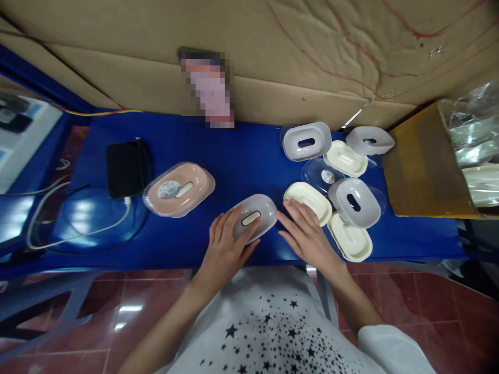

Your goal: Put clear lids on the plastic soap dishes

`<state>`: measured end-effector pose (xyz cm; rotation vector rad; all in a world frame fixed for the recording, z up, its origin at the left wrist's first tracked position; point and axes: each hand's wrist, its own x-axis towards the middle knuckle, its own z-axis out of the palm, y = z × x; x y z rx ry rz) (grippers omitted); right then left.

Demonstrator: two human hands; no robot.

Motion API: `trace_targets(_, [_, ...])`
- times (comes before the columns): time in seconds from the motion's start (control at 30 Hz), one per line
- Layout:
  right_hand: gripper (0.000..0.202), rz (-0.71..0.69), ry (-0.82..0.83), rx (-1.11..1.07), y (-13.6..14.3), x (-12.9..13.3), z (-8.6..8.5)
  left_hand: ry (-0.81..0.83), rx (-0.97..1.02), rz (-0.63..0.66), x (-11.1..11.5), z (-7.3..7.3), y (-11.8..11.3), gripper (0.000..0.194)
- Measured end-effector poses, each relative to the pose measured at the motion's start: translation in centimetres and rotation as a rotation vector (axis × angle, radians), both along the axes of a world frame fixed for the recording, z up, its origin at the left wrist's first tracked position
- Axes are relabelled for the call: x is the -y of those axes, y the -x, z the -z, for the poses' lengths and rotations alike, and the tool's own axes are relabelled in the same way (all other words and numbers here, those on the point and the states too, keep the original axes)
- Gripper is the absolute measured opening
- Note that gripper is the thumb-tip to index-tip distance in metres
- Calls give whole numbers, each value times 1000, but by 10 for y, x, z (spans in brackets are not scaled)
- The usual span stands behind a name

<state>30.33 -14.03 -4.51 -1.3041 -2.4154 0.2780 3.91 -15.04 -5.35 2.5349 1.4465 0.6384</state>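
Note:
A grey oval soap dish (266, 212) lies on the blue table in front of me, a cream piece showing through its middle slot. My left hand (226, 236) grips it from the left, fingers over the rim and thumb at the near edge. My right hand (306, 234) has its fingers stretched out and apart, holding nothing. Its index fingertip is close to the dish's right rim; whether they touch I cannot tell. Partly under my right fingers sits a cream oval tray (317, 205). A second cream tray (353, 241) is farther right.
To the left are a pink soap dish (195, 182) with a clear lid and a black device (125, 169) with cables. Grey dishes (358, 200), clear lids and a cream tray (345, 158) stand right. A cardboard box (421, 161) holds bagged pieces. Cardboard (312, 98) lines the back.

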Motion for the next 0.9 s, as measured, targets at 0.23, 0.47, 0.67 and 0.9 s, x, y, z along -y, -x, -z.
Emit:
trace_targets(0.23, [54,-13,-37,96,-4,-41,-26,128,111,-61,6,8,12,64])
trace_targets(0.47, [68,444,243,513,-70,-102,-40,110,116,-12,-5,7,13,55])
trace_targets(0.67, [80,303,319,476,-81,-121,-40,142,206,62,-12,8,5,63])
trace_targets(0.9, [75,48,220,178,-51,-104,-56,340,393,-14,-13,16,15,101])
